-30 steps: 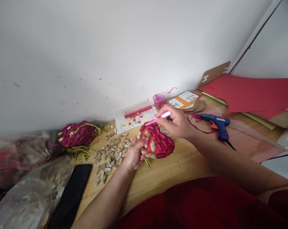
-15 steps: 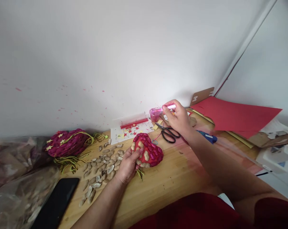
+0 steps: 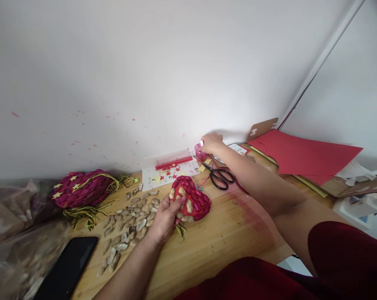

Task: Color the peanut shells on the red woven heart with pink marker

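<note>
My left hand (image 3: 168, 214) is closed on the edge of a red heart-shaped craft (image 3: 198, 199), its thumb lying over the front. Dark pink painted peanut shells cover the craft's right side and top, and plain peanut shells sit on its left part. My right hand (image 3: 211, 143) is at the back of the table, close to the wall, beside a small jar of pink paint (image 3: 200, 153). A short white piece shows at that hand's left edge. Its fingers are mostly turned away, so their grip is hidden. Black-handled scissors (image 3: 221, 178) lie below the right forearm.
Loose peanut shells (image 3: 135, 216) spread across the table left of my hand. Beyond are a pink shell-covered piece (image 3: 82, 187) with stars, a black phone (image 3: 68, 266) and plastic bags (image 3: 16, 241). Paper stars lie on a white sheet (image 3: 149, 179). Red card (image 3: 307, 154) is at right.
My right hand has moved left and back towards the wall, its fingers turning out of sight. The white-handled tool it held is mostly hidden now. My left hand keeps hold of the heart-shaped craft.
</note>
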Motion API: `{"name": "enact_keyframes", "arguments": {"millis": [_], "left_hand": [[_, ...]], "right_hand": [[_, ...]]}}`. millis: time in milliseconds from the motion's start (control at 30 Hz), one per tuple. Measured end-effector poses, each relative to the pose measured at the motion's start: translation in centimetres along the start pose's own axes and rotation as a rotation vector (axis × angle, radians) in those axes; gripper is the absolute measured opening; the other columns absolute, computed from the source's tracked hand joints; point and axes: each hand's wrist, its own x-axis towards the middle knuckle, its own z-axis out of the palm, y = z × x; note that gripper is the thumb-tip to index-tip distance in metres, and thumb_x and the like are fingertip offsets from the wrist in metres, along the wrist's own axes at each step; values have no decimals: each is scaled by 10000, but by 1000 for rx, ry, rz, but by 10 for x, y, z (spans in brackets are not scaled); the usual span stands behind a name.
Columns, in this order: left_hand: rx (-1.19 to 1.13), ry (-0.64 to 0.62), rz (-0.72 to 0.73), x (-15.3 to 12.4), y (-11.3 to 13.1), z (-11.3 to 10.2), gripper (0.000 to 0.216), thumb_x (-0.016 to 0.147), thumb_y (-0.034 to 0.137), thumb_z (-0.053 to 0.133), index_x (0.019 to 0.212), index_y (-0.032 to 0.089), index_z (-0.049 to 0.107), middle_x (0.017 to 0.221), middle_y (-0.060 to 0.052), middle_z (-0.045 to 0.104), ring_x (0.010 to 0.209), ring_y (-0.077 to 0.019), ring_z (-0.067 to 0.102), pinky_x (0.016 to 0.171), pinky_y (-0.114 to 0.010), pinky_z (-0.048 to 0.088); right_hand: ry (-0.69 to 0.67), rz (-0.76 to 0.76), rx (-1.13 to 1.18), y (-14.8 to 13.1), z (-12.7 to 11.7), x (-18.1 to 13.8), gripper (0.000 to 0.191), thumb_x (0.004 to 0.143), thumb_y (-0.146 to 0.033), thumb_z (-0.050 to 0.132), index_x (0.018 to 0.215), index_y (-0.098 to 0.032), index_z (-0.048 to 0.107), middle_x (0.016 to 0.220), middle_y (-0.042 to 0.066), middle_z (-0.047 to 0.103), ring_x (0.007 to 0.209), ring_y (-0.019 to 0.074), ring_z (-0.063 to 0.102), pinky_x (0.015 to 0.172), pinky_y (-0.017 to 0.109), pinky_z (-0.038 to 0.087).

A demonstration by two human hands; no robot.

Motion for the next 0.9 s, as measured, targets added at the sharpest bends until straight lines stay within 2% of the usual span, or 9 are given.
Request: {"name": "enact_keyframes", "arguments": {"millis": [200, 367, 500, 600, 633, 700, 767, 833, 900], "left_hand": [[-7, -7, 13, -1, 1, 0, 530, 630, 563, 921, 732, 183, 566, 491, 70, 524, 347, -37, 344, 322, -167, 259], [-24, -9, 30, -1, 0, 1, 524, 630, 548, 925, 788, 185, 581, 511, 79, 528, 356, -42, 359, 325, -167, 259], [-9, -28, 44, 0, -2, -1, 537, 651, 571, 919, 827, 185, 591, 539, 73, 558, 363, -47, 375, 328, -171, 276], [-7, -51, 64, 0, -2, -2, 543, 659, 580, 919, 847, 186, 596, 533, 84, 532, 374, -49, 368, 337, -173, 282], [-1, -61, 66, 0, -2, -3, 539, 668, 582, 914, 859, 187, 601, 528, 88, 524, 372, -49, 361, 338, -175, 280], [8, -80, 68, 0, -3, -3, 524, 694, 579, 901, 886, 186, 612, 530, 90, 521, 373, -50, 356, 342, -178, 281], [9, -91, 71, -1, -4, -4, 507, 717, 571, 889, 907, 185, 620, 548, 86, 536, 378, -50, 364, 349, -180, 288], [4, -95, 77, -1, -5, -4, 504, 727, 569, 885, 919, 184, 623, 564, 83, 548, 383, -51, 375, 354, -182, 293], [3, -101, 80, -2, -6, -4, 510, 726, 572, 887, 926, 185, 622, 562, 85, 543, 383, -51, 373, 355, -183, 290]], "right_hand": [[0, 7, -22, -1, 1, 5, 173, 840, -318, 760, 976, -224, 815, 1067, 148, 768, 1214, 363, 588, 982, 445, 432], [37, -6, 22, 2, 0, -2, 156, 854, -343, 752, 936, -221, 805, 1041, 135, 770, 1186, 356, 600, 974, 443, 421], [98, -14, 93, 6, 2, -11, 210, 898, -405, 716, 976, -220, 779, 1047, 119, 772, 1118, 336, 630, 962, 446, 419], [185, -14, 168, 13, 1, -24, 198, 951, -383, 656, 1026, -219, 735, 1042, 89, 770, 1031, 287, 659, 950, 423, 430], [246, -17, 222, 15, -1, -30, 201, 978, -381, 618, 1051, -218, 711, 1030, 79, 765, 993, 265, 666, 934, 407, 441], [427, -32, 496, 20, -4, -45, 164, 972, -363, 636, 1011, -207, 670, 904, 54, 740, 857, 230, 671, 843, 367, 477], [502, -68, 807, 22, -7, -65, 149, 967, -366, 658, 974, -221, 624, 787, 15, 684, 736, 197, 653, 747, 337, 495], [462, -126, 1108, 19, -8, -91, 204, 981, -422, 654, 924, -241, 579, 717, -14, 625, 657, 167, 625, 674, 314, 500], [351, -246, 1287, 12, -6, -119, 272, 966, -502, 681, 926, -252, 581, 723, -15, 620, 640, 155, 610, 628, 303, 499]]}}
